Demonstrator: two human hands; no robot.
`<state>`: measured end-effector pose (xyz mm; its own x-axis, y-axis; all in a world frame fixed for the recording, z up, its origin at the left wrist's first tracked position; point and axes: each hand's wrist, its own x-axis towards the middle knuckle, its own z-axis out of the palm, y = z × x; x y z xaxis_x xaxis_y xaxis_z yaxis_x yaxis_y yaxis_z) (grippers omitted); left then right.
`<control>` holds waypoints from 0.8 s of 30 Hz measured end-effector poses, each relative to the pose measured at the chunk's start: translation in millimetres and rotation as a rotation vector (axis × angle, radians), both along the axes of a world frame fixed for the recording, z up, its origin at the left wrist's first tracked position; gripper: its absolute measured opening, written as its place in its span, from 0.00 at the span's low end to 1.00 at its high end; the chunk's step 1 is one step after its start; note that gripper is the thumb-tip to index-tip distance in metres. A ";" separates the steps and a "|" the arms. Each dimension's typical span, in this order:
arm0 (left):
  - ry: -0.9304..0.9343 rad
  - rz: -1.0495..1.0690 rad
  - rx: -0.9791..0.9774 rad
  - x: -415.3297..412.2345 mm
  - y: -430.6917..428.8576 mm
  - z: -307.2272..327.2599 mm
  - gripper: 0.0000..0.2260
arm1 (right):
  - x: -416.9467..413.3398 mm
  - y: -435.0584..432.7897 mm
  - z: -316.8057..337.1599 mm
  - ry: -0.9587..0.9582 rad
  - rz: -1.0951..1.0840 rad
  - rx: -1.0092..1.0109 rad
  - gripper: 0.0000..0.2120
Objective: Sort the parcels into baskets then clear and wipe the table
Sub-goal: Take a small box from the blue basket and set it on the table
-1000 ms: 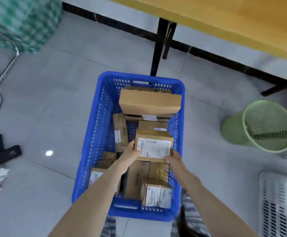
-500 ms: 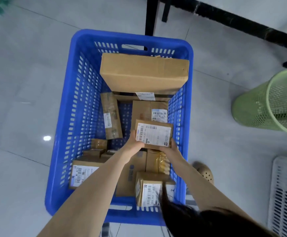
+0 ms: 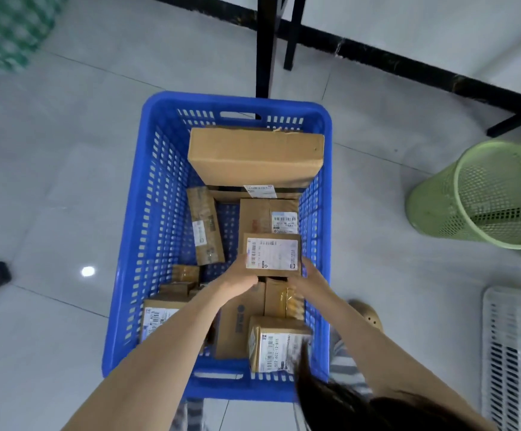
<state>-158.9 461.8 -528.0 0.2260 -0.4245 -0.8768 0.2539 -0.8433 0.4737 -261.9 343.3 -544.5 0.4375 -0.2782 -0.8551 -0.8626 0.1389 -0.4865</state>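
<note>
Between left hand point(image 3: 243, 275) at nine o'clock and right hand point(image 3: 310, 279) at three, the labelled parcel point(image 3: 272, 254), pinched, probably hovers over the blue basket point(image 3: 128, 259), long axis crosswise.

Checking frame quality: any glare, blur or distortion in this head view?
Head view: small glare spot on the floor tiles; green checked object at top left smeared; hair blurs the bottom edge; wide-angle bowing of the blue basket; held parcel label unreadable.

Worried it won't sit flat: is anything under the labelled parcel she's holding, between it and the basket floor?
Yes. Both hands, left hand and right hand, hold the labelled parcel above other parcels in the blue basket; bare floor shows only further left.
</note>
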 end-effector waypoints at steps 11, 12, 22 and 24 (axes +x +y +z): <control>-0.106 -0.017 -0.161 55.8 -15.2 182.7 0.18 | 17.1 -26.9 172.3 -0.226 0.089 -0.237 0.24; -0.142 0.006 -0.198 59.9 -25.2 207.1 0.15 | 19.0 -35.5 195.2 -0.285 0.108 -0.273 0.23; -0.342 0.157 -0.391 89.5 -116.5 384.2 0.08 | 26.7 -150.7 360.9 -0.632 -0.255 -0.310 0.13; -0.349 0.178 -0.411 84.6 -144.2 411.4 0.10 | 13.5 -179.3 384.5 -0.660 -0.247 -0.310 0.14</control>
